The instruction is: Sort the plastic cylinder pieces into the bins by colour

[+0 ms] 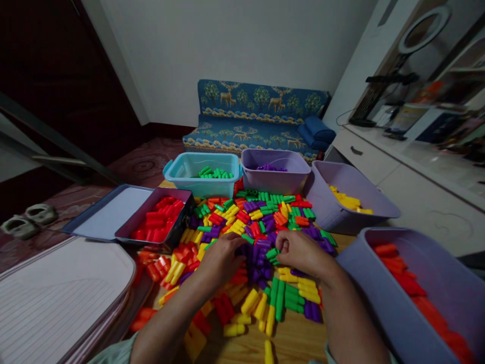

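Small plastic finger-shaped pieces in red, orange, yellow, green and purple cover the wooden table. My left hand is over the pile, left of a purple cluster. Its fingers are bent, with the thumb apart from them, and I make out nothing held between. On the cluster's other side, my right hand has its fingers curled closed, beside some green pieces. Whatever its fingertips hold is hidden. Nearer me lie yellow pieces and long green pieces.
A turquoise bin holds green pieces; a purple bin beside it holds purple ones. Bins at right contain yellow pieces and orange-red pieces. Left, an open case contains red pieces. Behind stands a blue patterned sofa.
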`<state>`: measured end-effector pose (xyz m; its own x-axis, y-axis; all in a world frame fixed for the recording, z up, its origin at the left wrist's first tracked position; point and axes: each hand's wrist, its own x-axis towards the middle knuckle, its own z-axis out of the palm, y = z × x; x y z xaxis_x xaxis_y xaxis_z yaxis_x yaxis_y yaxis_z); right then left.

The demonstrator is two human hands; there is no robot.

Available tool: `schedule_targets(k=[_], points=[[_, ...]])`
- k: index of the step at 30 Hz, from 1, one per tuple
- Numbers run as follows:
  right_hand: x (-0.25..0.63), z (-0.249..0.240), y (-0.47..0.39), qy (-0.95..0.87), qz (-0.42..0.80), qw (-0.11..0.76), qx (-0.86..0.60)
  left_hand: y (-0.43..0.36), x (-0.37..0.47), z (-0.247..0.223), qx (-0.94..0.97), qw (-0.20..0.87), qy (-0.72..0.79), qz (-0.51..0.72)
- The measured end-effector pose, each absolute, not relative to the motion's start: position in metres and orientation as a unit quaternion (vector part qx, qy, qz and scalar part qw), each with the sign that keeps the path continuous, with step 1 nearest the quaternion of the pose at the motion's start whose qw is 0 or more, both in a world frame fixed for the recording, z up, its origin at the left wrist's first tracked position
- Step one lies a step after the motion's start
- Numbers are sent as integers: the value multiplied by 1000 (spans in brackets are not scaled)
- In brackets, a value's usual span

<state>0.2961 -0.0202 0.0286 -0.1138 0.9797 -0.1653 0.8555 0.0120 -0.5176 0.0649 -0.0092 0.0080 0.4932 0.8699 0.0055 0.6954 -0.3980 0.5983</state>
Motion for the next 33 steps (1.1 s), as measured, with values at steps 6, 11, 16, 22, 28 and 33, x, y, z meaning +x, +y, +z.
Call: schedule_targets(k=[6, 11, 16, 22, 28, 33], points=[[286, 14, -5, -636, 235, 307, -668, 11, 27, 21, 790, 134, 567, 191], [275, 2, 0, -634, 217, 297, -680, 24, -5, 14, 788, 95, 596, 119], [270, -3, 0, -640, 227, 320, -660, 28, -1, 5, 776, 114, 604, 142], [245, 16, -9, -623, 322, 411, -582, 17, 29, 17, 727, 295, 541, 303], [226, 20, -15, -599, 391, 457, -529, 5, 47, 21, 725, 373, 490, 308], [250, 13, -7, -565, 281, 500, -593, 13, 35, 16, 719, 296, 546, 312]])
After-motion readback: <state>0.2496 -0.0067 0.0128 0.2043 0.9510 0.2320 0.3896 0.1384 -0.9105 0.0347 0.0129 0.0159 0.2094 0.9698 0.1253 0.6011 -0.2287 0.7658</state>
